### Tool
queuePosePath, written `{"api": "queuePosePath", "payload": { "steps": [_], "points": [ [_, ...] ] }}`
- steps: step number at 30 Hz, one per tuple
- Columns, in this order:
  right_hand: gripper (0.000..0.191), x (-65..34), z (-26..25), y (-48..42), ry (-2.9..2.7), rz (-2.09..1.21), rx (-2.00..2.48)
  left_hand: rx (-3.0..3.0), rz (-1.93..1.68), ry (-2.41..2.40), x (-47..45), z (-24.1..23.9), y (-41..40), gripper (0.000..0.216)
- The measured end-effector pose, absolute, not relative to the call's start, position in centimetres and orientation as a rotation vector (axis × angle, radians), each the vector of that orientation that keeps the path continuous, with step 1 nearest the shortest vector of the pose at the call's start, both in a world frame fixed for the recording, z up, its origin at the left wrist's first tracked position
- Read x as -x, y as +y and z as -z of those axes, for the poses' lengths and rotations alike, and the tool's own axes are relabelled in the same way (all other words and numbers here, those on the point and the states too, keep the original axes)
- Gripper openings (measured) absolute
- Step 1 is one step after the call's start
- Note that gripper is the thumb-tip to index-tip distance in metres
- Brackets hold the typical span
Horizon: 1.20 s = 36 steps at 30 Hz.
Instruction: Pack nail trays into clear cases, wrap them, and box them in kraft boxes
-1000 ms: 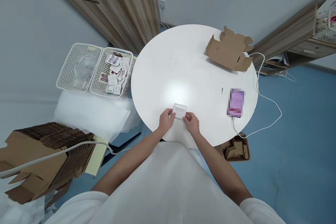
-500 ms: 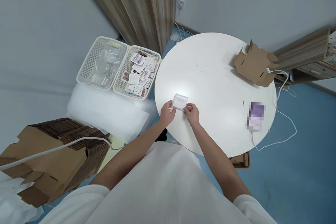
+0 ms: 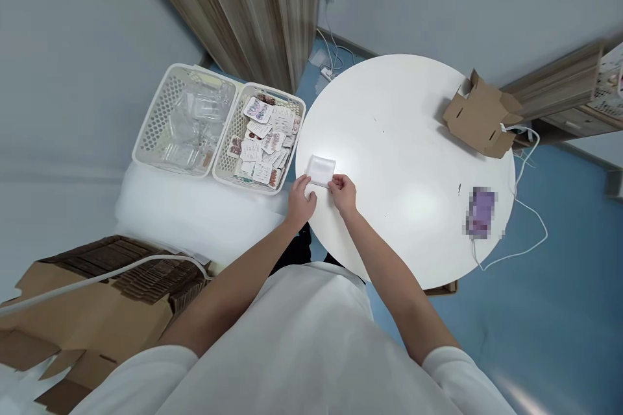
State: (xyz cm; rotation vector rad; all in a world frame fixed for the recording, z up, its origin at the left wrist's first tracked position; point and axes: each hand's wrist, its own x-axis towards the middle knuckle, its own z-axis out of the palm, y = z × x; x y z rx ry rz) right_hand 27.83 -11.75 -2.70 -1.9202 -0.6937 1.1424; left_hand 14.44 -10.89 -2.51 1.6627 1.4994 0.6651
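Observation:
A small white rectangular packet, wrapped in foam sheet by its look point(image 3: 321, 170), lies at the near left of the round white table point(image 3: 379, 104). My left hand point(image 3: 300, 202) is at its lower left corner, fingertips touching the edge and thumb held apart, so it is open. At the lower right corner, my right hand point(image 3: 343, 193) pinches the packet's edge between thumb and fingers.
Left of the table stand a white basket point(image 3: 292, 189) of printed cards and another basket point(image 3: 146, 136) of clear plastic boxes. White foam sheets point(image 3: 170, 207) and stacked flat cardboard point(image 3: 121, 311) lie nearer. A cardboard box point(image 3: 479, 120) and pixelated purple object point(image 3: 481, 213) with a cable sit right.
The packet and both hands appear further left and a little higher in view, while the camera view has also shifted. My left thumb has come away from the packet.

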Motion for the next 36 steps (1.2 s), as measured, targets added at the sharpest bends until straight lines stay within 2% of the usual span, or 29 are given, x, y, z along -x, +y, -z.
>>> {"api": "queuePosePath", "payload": {
  "steps": [7, 13, 16, 24, 30, 36],
  "points": [
    [0.023, -28.1, 2.4, -11.7, -0.698, -1.131, 2.002, -1.765, -0.672, 1.460, -14.3, 3.1, -11.6, 0.048],
    [0.048, -28.5, 1.9, -12.5, -0.525, -1.242, 1.865, -1.781, -0.681, 1.452, -14.2, 3.0, -11.9, 0.051],
    [0.054, -28.9, 1.5, -13.8, -0.489, -1.266, 1.836, -1.770, -0.675, 1.494, -14.1, 2.6, -13.1, 0.049],
    [0.059, -31.4, 0.1, -21.5, -0.691, -1.422, 1.818, -1.748, -0.631, 1.498, -13.6, 0.6, -19.4, 0.030],
    [0.043, -35.0, -0.9, -28.7, -0.801, -1.575, 1.739, -1.676, -0.584, 1.477, -13.9, -1.8, -23.9, 0.026],
    [0.034, -35.2, -0.6, -31.1, -0.868, -1.703, 1.701, -1.547, -0.595, 1.602, -14.1, -3.4, -27.6, 0.029]
  ]
}}
